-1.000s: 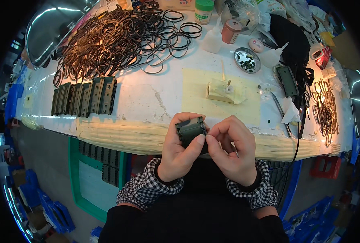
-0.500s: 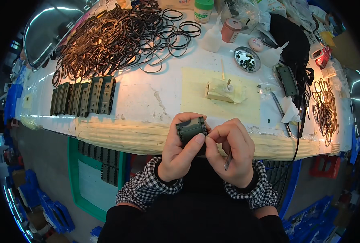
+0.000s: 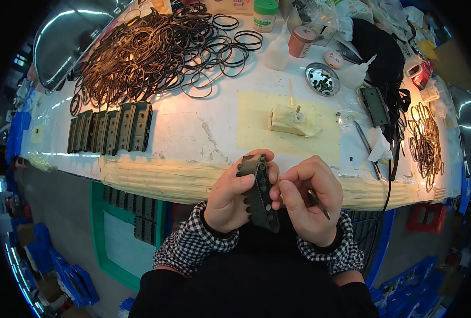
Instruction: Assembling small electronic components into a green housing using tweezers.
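Green tracked piece point(image 3: 255, 200) clasped in left grip point(image 3: 227, 199); right grip point(image 3: 312, 199) pinched nearly closed, holding slim tool point(image 3: 320, 205).

The left forearm point(image 3: 195, 246) and the right forearm point(image 3: 331, 254) are angled inward from the lower part of the frame. The left hand point(image 3: 227, 197) is seen just below the centre, curled in a grip, with its thumb pointed toward the upper right. The right hand point(image 3: 315, 204) is held close beside it, further right; its thumb and forefinger are pinched, the other fingers are bent.
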Action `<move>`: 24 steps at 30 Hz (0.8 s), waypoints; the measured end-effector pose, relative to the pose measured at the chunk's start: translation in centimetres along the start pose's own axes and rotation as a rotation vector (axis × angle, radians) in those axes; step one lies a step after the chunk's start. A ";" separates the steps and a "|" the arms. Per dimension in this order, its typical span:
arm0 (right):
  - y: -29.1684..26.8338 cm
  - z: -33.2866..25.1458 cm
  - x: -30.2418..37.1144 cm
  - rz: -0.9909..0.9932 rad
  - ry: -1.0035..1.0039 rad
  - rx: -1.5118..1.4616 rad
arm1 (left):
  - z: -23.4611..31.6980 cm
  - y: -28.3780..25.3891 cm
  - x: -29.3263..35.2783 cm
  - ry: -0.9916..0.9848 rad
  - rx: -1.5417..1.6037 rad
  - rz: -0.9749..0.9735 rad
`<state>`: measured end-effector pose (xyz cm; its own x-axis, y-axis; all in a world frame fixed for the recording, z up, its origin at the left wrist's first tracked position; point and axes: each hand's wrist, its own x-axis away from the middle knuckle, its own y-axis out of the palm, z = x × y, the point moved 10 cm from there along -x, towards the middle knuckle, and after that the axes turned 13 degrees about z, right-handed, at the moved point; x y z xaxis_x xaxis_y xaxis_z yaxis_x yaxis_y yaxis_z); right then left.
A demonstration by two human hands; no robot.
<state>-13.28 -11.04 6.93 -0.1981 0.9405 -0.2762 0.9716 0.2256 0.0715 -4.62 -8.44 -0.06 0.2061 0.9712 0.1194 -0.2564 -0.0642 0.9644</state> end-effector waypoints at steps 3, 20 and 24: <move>0.3 -0.2 -0.1 -0.019 0.034 -0.028 | -0.2 0.2 -0.1 -0.032 0.048 -0.008; 0.8 0.1 0.0 -0.027 0.068 -0.105 | -0.4 0.6 0.0 -0.090 0.191 -0.078; 0.7 -1.0 -0.3 -0.062 -0.040 0.034 | 0.1 0.2 -0.1 -0.076 0.169 -0.051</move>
<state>-12.63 -10.86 7.99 -0.2535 0.9137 -0.3176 0.9616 0.2738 0.0205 -4.63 -8.53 0.18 0.2875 0.9544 0.0809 -0.0825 -0.0594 0.9948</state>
